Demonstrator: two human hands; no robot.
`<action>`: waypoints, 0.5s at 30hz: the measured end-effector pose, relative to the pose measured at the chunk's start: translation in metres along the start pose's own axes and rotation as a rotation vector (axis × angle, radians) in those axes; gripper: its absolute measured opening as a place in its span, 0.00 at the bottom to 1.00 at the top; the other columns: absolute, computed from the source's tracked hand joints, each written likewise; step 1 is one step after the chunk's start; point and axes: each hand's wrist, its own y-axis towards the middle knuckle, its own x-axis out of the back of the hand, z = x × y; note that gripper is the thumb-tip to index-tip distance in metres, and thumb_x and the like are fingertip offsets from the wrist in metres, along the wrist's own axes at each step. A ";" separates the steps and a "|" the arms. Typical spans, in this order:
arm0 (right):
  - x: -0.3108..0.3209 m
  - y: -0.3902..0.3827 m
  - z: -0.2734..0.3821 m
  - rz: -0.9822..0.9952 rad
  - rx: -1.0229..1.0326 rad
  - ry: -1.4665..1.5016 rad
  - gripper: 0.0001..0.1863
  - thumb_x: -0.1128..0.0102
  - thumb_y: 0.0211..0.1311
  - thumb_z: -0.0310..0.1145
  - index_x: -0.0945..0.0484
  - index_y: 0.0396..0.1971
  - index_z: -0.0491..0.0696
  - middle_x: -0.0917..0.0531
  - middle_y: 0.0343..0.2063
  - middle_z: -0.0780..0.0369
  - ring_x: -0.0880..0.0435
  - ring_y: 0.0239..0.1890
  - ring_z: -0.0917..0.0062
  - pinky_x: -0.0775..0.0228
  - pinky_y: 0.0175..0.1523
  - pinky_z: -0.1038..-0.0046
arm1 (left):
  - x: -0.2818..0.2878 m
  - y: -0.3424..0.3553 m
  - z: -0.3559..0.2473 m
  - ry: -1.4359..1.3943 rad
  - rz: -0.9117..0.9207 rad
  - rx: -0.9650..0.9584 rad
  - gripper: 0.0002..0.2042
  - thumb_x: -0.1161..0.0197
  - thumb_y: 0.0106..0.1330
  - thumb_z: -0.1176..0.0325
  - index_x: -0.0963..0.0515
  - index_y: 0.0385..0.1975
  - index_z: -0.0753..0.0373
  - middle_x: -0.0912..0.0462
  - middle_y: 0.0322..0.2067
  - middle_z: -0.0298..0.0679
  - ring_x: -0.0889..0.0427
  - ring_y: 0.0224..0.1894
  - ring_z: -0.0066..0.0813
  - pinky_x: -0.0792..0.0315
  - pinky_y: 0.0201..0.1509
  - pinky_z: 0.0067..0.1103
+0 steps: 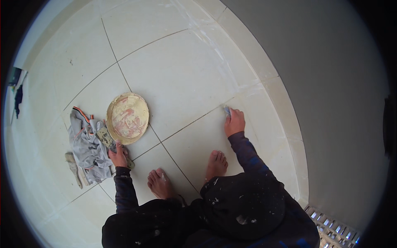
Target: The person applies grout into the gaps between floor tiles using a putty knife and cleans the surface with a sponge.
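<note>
On the pale tiled floor stands a round shallow bowl, its inside smeared with cream and pinkish paste. My left hand is closed around a putty knife with a paste-caked blade and a greenish handle end; the thumb is at the bowl's near rim. Under and beside that hand a crumpled grey cloth with orange and black trim lies on the tiles. Further right, my right hand pinches a small blue-grey piece against the floor at a grout line. Most of that piece is hidden by the fingers.
A paste-stained paintbrush lies left of the cloth. My bare feet are between my hands. A grey wall with tiled skirting curves along the right. A slatted grate sits at lower right, dark items at far left.
</note>
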 end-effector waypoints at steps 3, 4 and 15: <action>-0.008 -0.044 0.065 0.139 0.155 0.271 0.16 0.45 0.53 0.23 0.21 0.44 0.39 0.20 0.38 0.51 0.25 0.42 0.53 0.30 0.50 0.58 | 0.007 -0.006 0.000 0.009 -0.001 -0.009 0.14 0.36 0.70 0.56 0.28 0.36 0.60 0.27 0.18 0.28 0.31 0.13 0.16 0.41 0.15 0.15; -0.005 -0.050 0.077 0.239 0.177 0.350 0.16 0.45 0.53 0.23 0.21 0.43 0.40 0.20 0.38 0.51 0.25 0.42 0.53 0.30 0.50 0.58 | 0.005 -0.005 -0.001 -0.019 0.003 -0.019 0.14 0.36 0.70 0.56 0.28 0.35 0.60 0.27 0.18 0.28 0.31 0.13 0.16 0.41 0.15 0.15; -0.013 0.036 -0.010 -0.105 0.136 -0.117 0.19 0.42 0.50 0.22 0.21 0.45 0.41 0.19 0.46 0.58 0.23 0.47 0.61 0.31 0.50 0.61 | 0.001 -0.005 -0.007 -0.054 0.055 -0.036 0.13 0.36 0.70 0.58 0.28 0.33 0.60 0.27 0.20 0.29 0.31 0.15 0.17 0.39 0.18 0.17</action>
